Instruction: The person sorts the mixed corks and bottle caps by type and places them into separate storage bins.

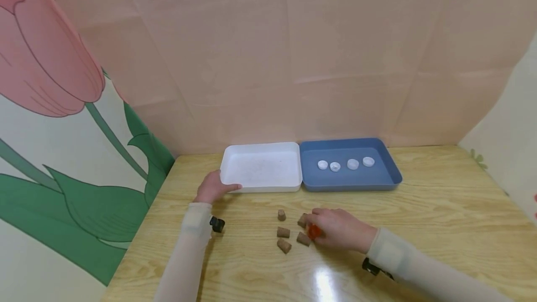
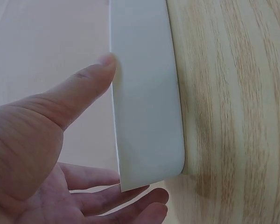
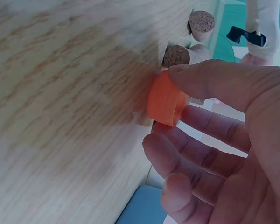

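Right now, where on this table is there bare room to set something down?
Bare wood lies right of the blue tray, and along the near edge between the two sleeves. The white tray is empty. It is crowded around the corks, where the right hand pinches an orange cap.

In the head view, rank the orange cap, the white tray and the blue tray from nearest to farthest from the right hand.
1. orange cap: pinched in the right hand.
2. blue tray: beyond the hand, at the table's back.
3. white tray: back left, farthest.

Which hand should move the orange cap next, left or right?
Right. The right hand already pinches the small orange plastic cap among the corks on the wooden table. The left hand rests on the white rectangular plastic tray, far from it.
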Action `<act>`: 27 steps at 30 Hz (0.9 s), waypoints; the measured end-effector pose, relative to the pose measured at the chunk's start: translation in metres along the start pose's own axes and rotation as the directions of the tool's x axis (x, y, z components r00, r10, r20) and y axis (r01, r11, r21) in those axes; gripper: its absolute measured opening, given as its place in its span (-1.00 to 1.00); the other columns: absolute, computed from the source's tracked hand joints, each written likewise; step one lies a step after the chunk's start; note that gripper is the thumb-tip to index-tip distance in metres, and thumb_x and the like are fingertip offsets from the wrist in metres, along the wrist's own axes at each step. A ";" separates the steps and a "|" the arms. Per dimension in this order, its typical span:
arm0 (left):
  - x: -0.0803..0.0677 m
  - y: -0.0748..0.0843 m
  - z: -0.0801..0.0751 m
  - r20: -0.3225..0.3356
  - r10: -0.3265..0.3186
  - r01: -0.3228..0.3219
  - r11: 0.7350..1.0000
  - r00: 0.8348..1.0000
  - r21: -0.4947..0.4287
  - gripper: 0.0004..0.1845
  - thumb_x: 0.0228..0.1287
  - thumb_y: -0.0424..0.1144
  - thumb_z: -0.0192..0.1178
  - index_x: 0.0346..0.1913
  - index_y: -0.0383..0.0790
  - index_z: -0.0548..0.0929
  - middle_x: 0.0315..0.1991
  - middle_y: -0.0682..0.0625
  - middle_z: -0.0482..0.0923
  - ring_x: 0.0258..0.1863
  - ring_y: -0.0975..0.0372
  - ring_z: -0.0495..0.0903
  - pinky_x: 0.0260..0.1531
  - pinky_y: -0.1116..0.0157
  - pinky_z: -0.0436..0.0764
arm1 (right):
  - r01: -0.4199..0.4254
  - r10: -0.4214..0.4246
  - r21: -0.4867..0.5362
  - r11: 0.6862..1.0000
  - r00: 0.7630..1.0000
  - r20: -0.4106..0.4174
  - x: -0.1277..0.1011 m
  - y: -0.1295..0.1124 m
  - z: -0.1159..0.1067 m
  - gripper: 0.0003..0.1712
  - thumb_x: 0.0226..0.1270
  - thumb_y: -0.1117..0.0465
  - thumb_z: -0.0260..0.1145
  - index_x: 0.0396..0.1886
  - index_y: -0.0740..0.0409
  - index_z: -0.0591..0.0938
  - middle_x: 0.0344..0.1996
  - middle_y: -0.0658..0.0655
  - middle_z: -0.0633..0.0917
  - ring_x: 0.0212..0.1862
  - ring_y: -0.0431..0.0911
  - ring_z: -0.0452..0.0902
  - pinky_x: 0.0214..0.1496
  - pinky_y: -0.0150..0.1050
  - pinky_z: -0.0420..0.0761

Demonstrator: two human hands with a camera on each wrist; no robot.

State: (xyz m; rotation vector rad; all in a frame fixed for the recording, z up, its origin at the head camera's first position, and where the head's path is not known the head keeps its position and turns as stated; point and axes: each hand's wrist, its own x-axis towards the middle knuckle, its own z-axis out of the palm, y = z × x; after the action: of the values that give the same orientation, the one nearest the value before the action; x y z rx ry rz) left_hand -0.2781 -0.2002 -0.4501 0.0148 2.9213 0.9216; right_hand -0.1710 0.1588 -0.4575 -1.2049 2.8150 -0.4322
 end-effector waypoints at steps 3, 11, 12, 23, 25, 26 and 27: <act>-0.001 0.000 0.000 0.003 0.002 -0.002 1.000 1.000 -0.009 -0.34 0.06 0.06 0.51 0.06 -0.38 0.61 -0.12 -0.18 0.66 -0.27 0.10 0.53 -0.19 0.09 0.55 | -0.013 0.013 0.000 1.000 1.000 -0.002 -0.001 0.001 -0.001 -0.54 0.05 0.19 0.53 0.01 0.00 0.68 -0.33 -0.08 0.62 -0.34 -0.25 0.53 -0.35 -0.28 0.59; -0.001 0.000 0.000 0.021 -0.008 0.008 1.000 1.000 -0.021 -0.31 0.08 0.03 0.51 0.15 -0.37 0.59 0.01 -0.24 0.65 -0.18 0.06 0.57 -0.11 0.05 0.56 | -0.030 0.030 -0.031 0.999 1.000 0.001 -0.003 0.005 -0.005 -0.67 0.04 0.14 0.55 -0.22 0.04 0.63 -0.38 -0.08 0.58 -0.39 -0.26 0.49 -0.40 -0.31 0.55; -0.001 0.000 0.000 0.022 -0.004 0.004 1.000 1.000 -0.020 -0.31 0.09 0.03 0.50 0.15 -0.38 0.58 0.02 -0.24 0.65 -0.18 0.06 0.57 -0.10 0.04 0.56 | -0.032 0.031 -0.034 0.999 0.999 -0.004 -0.003 0.005 -0.006 -0.68 0.04 0.13 0.55 -0.24 0.03 0.62 -0.40 -0.09 0.57 -0.40 -0.27 0.48 -0.41 -0.31 0.53; 0.000 0.001 -0.001 0.028 0.008 -0.008 1.000 1.000 -0.008 -0.31 0.10 0.03 0.49 0.16 -0.39 0.58 0.05 -0.25 0.64 -0.12 0.03 0.58 -0.05 0.01 0.55 | -0.091 0.090 -0.003 0.996 0.996 -0.010 -0.001 0.013 -0.020 -0.73 0.10 0.11 0.53 -0.29 0.02 0.60 -0.42 -0.09 0.56 -0.45 -0.29 0.39 -0.44 -0.34 0.47; 0.000 0.000 0.000 0.025 0.007 -0.007 1.000 1.000 -0.011 -0.31 0.10 0.04 0.49 0.17 -0.38 0.58 0.05 -0.24 0.64 -0.12 0.04 0.58 -0.05 0.01 0.55 | -0.093 0.093 0.010 0.996 0.995 -0.017 -0.002 0.015 -0.023 -0.73 0.11 0.10 0.53 -0.29 0.03 0.61 -0.42 -0.09 0.57 -0.44 -0.30 0.40 -0.42 -0.34 0.49; 0.001 -0.001 0.000 0.024 0.007 -0.007 1.000 1.000 -0.014 -0.30 0.10 0.04 0.50 0.17 -0.38 0.58 0.06 -0.24 0.64 -0.12 0.04 0.58 -0.05 0.01 0.55 | -0.099 0.100 0.014 0.995 0.995 -0.020 -0.002 0.016 -0.024 -0.73 0.12 0.09 0.53 -0.29 0.03 0.61 -0.42 -0.10 0.58 -0.44 -0.30 0.40 -0.41 -0.34 0.49; 0.001 -0.001 0.001 0.023 0.005 -0.005 1.000 1.000 -0.017 -0.30 0.09 0.04 0.50 0.17 -0.37 0.58 0.06 -0.23 0.64 -0.11 0.04 0.58 -0.04 0.01 0.55 | -0.102 0.102 0.021 0.995 0.994 -0.025 -0.003 0.018 -0.026 -0.73 0.12 0.09 0.53 -0.29 0.04 0.61 -0.42 -0.10 0.58 -0.44 -0.29 0.40 -0.41 -0.34 0.50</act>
State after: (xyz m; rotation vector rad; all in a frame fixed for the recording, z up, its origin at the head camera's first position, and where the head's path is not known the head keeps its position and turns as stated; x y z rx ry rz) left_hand -0.2790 -0.2003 -0.4513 0.0316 2.8940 0.9404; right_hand -0.1854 0.1782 -0.4379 -1.0540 2.8710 -0.4720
